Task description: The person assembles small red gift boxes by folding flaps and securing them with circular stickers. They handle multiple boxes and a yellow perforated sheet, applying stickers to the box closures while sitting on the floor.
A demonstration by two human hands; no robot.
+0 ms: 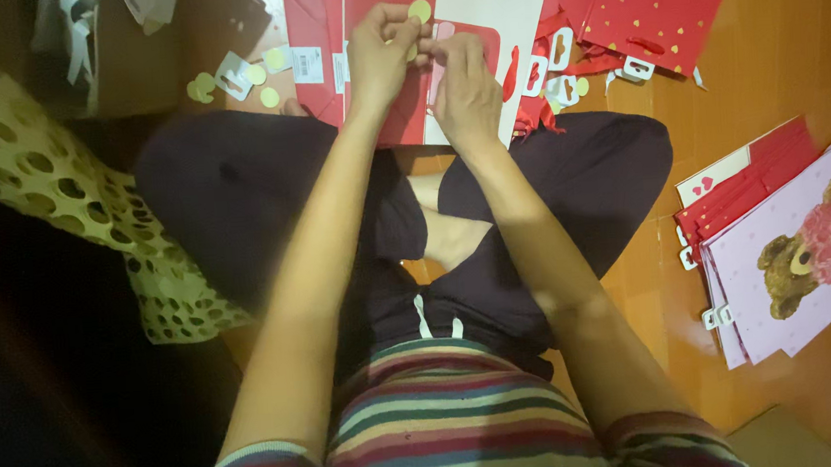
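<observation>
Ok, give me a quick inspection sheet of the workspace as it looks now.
Surface: orange floor, person seated cross-legged.
Job's things: flat red paper bag at the knees; small round yellow sticker at the fingertips.
Clutter: loose yellow stickers, white hang tabs, punched-out sticker sheets, stack of pink teddy-bear bags, cardboard box.
Grippers: left hand and right hand both pinch at the bag's top.
Cables: nothing seen.
Surroundings: dim.

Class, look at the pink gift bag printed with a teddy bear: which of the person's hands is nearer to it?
Right. The right hand works over the red gift bag, on the side toward the teddy bear bag; the left hand lies just beyond it, farther away.
</observation>
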